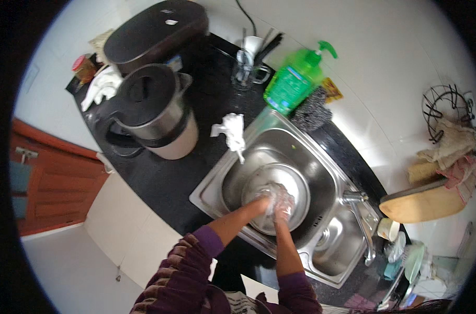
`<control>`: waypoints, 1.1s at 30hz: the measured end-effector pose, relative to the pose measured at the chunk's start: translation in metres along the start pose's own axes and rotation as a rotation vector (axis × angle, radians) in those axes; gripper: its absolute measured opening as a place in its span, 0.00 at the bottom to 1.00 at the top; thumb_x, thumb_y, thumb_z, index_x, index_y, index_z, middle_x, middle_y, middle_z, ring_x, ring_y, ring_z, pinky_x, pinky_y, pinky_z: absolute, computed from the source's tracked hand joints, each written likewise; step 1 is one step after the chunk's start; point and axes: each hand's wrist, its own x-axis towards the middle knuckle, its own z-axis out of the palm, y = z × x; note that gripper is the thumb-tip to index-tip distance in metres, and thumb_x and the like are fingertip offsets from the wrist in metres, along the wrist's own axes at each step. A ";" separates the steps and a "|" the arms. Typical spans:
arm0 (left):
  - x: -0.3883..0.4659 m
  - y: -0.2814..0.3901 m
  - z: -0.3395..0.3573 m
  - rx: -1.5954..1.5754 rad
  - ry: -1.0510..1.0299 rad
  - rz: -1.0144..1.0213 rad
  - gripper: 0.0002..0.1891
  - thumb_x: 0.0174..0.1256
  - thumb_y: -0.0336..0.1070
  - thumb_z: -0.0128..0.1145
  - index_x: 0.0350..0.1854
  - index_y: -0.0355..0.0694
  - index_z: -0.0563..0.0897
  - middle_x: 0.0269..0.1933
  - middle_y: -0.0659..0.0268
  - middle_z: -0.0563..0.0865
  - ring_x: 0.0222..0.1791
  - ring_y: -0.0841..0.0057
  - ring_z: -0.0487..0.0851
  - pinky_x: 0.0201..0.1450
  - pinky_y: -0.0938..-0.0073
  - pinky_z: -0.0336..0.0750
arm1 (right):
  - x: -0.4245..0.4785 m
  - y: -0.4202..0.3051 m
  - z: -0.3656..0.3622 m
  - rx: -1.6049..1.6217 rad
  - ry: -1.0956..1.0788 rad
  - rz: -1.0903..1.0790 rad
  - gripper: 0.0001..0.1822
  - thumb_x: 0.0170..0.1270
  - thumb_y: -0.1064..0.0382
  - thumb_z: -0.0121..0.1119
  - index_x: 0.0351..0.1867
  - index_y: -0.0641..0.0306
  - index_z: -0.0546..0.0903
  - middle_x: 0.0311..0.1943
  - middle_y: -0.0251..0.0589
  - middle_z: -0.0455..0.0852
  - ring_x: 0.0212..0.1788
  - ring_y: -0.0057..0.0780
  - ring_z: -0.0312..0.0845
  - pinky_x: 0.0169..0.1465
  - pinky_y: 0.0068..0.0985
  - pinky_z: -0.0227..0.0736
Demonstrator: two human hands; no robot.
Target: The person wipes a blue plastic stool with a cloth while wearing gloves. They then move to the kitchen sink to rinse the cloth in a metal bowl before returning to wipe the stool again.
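My left hand (264, 194) and my right hand (285, 204) meet over a round metal basin (300, 181) in the larger bowl of a stainless steel sink (320, 168). A whitish, shiny film covers the fingers; foam or thin clear plastic, I cannot tell which. The fingers overlap and blur, which hides whether anything is between them. Just past the sink's left rim lies a crumpled white plastic or cloth piece (233, 131). The tap (359, 219) stands over the smaller bowl (338, 245), to the right of my hands.
On the black counter stand an electric kettle (155, 114), a dark oval appliance (155, 31), a glass mug with utensils (244, 70) and a green pump bottle (295, 80). A scouring pad (312, 110) lies behind the sink. A wooden cutting board (422, 202) leans on the wall at right.
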 end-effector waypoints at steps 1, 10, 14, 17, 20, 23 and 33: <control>0.006 0.041 -0.008 -0.243 -0.020 -0.225 0.21 0.58 0.35 0.48 0.55 0.39 0.67 0.54 0.61 0.71 0.54 0.71 0.68 0.60 0.70 0.61 | -0.013 0.022 0.020 -0.159 0.022 0.017 0.25 0.60 0.62 0.43 0.62 0.60 0.61 0.50 0.45 0.76 0.45 0.35 0.74 0.51 0.29 0.67; -0.004 0.016 -0.039 0.459 0.054 -0.270 0.29 0.62 0.47 0.49 0.60 0.34 0.62 0.54 0.58 0.74 0.51 0.70 0.73 0.55 0.70 0.68 | -0.006 0.062 -0.032 0.948 -0.159 0.496 0.14 0.58 0.57 0.55 0.40 0.64 0.77 0.35 0.36 0.79 0.37 0.28 0.76 0.29 0.24 0.73; -0.005 0.082 -0.061 -0.861 0.225 -0.866 0.27 0.56 0.55 0.54 0.48 0.35 0.76 0.50 0.59 0.77 0.47 0.68 0.75 0.53 0.66 0.68 | 0.023 -0.016 -0.122 0.673 -0.166 -0.020 0.20 0.57 0.61 0.53 0.51 0.63 0.70 0.45 0.47 0.76 0.43 0.40 0.75 0.40 0.32 0.73; -0.009 0.085 -0.063 -0.501 0.035 -0.463 0.28 0.55 0.56 0.54 0.49 0.37 0.76 0.50 0.58 0.77 0.48 0.68 0.74 0.54 0.67 0.66 | 0.024 -0.009 -0.122 0.227 -0.178 -0.122 0.21 0.54 0.65 0.50 0.52 0.64 0.68 0.47 0.55 0.74 0.47 0.50 0.72 0.50 0.38 0.67; -0.008 0.032 -0.061 -0.031 0.002 -0.401 0.23 0.57 0.52 0.50 0.45 0.38 0.78 0.46 0.57 0.80 0.46 0.67 0.76 0.51 0.68 0.68 | 0.029 -0.026 -0.146 0.294 -0.269 0.124 0.16 0.57 0.63 0.47 0.47 0.64 0.71 0.45 0.56 0.75 0.45 0.51 0.72 0.50 0.37 0.67; 0.004 -0.014 -0.046 0.296 0.054 -0.298 0.24 0.56 0.54 0.48 0.41 0.35 0.79 0.43 0.54 0.81 0.42 0.65 0.78 0.47 0.67 0.71 | 0.012 0.026 -0.091 0.831 0.014 0.446 0.13 0.59 0.60 0.48 0.41 0.66 0.74 0.38 0.49 0.78 0.41 0.43 0.74 0.47 0.38 0.70; -0.007 0.054 -0.070 -0.139 0.437 -0.711 0.15 0.56 0.45 0.50 0.32 0.36 0.80 0.31 0.58 0.81 0.30 0.70 0.78 0.29 0.68 0.73 | -0.013 0.069 -0.142 0.765 0.238 0.631 0.15 0.60 0.58 0.44 0.37 0.67 0.76 0.32 0.40 0.81 0.34 0.32 0.76 0.38 0.28 0.72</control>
